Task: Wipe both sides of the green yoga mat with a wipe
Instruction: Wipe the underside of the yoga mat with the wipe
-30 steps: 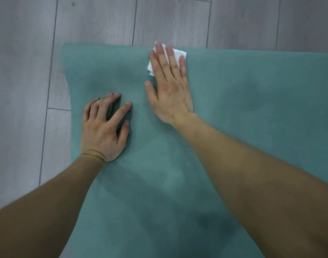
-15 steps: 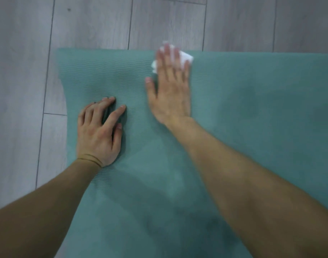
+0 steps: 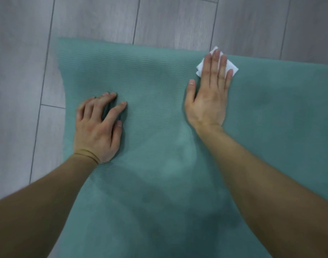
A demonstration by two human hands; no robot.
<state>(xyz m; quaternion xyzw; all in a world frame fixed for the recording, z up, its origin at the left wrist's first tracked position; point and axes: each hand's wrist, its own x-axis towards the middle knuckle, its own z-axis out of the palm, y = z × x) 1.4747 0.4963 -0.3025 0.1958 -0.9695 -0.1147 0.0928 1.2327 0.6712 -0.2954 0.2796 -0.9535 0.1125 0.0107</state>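
The green yoga mat (image 3: 159, 86) lies flat on the floor and fills most of the view, with its far edge and left end visible. My right hand (image 3: 209, 94) lies flat with straight fingers and presses a folded white wipe (image 3: 233, 68) onto the mat right at its far edge. The wipe shows only at the fingertips and to both sides of them. My left hand (image 3: 98, 127) rests on the mat near its left end, with fingers bent and fingertips pressing down, holding nothing.
Grey wood-look floor planks (image 3: 19, 71) surround the mat on the left and beyond its far edge. Both forearms reach in from the bottom of the view across the mat.
My right hand has slid the wipe to the right along the mat's far edge. My left hand has stayed planted near the left end.
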